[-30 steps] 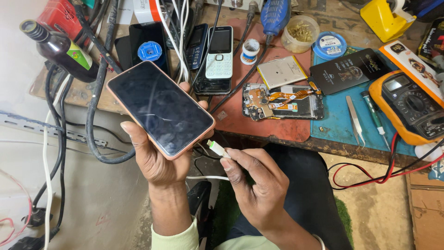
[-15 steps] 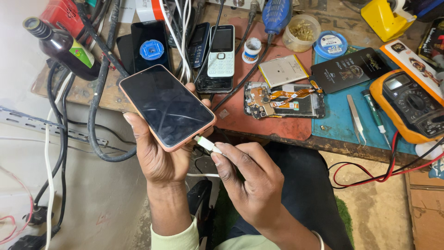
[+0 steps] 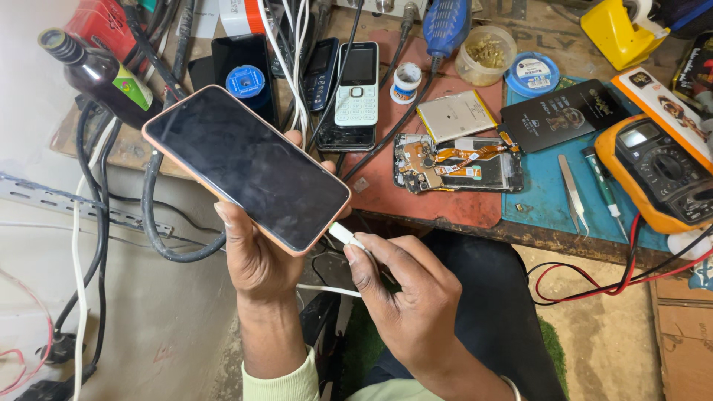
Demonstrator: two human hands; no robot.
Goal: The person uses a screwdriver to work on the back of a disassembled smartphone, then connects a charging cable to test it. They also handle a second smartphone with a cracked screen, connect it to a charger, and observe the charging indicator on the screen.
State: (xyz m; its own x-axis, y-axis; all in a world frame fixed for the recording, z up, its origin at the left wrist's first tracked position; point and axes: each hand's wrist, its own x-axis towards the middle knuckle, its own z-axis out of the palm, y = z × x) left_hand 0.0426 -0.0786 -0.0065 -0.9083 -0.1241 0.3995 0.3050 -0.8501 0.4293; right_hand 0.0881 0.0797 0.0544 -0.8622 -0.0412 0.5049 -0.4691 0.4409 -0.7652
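My left hand [image 3: 256, 260] grips a smartphone [image 3: 245, 167] with a dark screen and a peach-coloured case, held tilted above the bench's near edge. In my right hand [image 3: 405, 297] the white plug of a charging cable [image 3: 343, 235] is pinched between thumb and fingers. The plug's tip sits at the phone's bottom edge; whether it is fully in the port is hidden. The white cable [image 3: 327, 289] trails off under my right hand.
The workbench [image 3: 445, 200] carries an opened phone [image 3: 460, 163], a loose battery [image 3: 457, 115], a white keypad phone [image 3: 356, 82], tweezers [image 3: 572, 193], an orange multimeter [image 3: 657, 174], a cup of small parts [image 3: 486, 56] and a dark bottle [image 3: 96, 74]. Thick cables hang at the left.
My right hand has brought the white plug up to the phone's bottom edge. The phone has shifted slightly and tilted in my left hand.
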